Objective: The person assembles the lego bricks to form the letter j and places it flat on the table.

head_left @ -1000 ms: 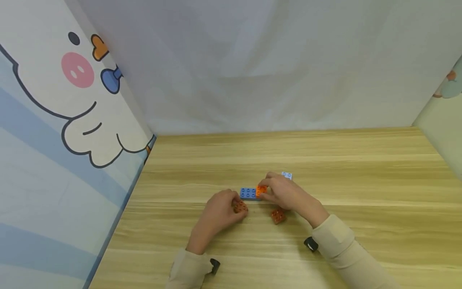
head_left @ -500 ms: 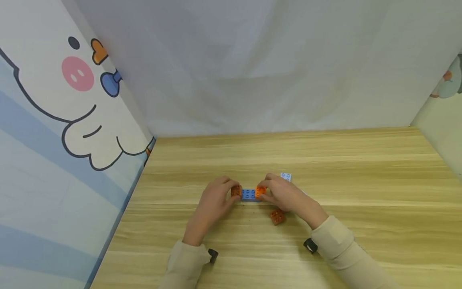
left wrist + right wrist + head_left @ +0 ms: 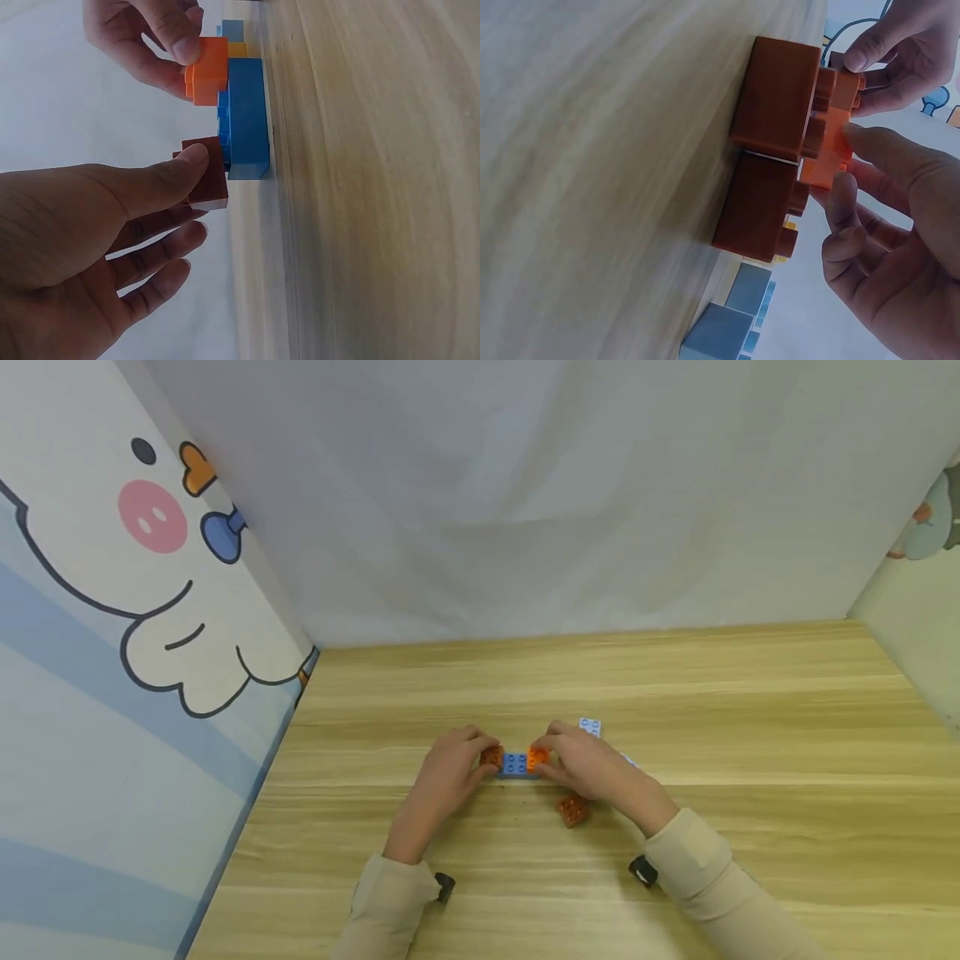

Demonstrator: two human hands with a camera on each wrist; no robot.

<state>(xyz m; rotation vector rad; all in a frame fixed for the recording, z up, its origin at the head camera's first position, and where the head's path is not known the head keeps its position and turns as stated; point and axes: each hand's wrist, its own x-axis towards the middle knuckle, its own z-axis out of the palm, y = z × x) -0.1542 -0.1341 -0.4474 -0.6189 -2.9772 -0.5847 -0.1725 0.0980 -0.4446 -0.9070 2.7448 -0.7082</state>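
A blue brick lies on the table between both hands, studs up. My left hand pinches a brown brick between thumb and fingers, at stud level over the blue brick's left end. Whether it is pressed fully down, I cannot tell. On the other end is an orange brick, pinched by my right hand. Two more brown bricks rest side by side just below the right hand; in the head view one brown brick shows.
Beyond the right hand are light blue bricks, partly covered by it. A yellow piece shows behind the blue brick in the left wrist view. The wooden table ends at a grey-white curtain; a printed panel borders its left.
My left hand has carried the brown brick up and left from in front of the blue brick to its left end. The right hand stays at the orange brick.
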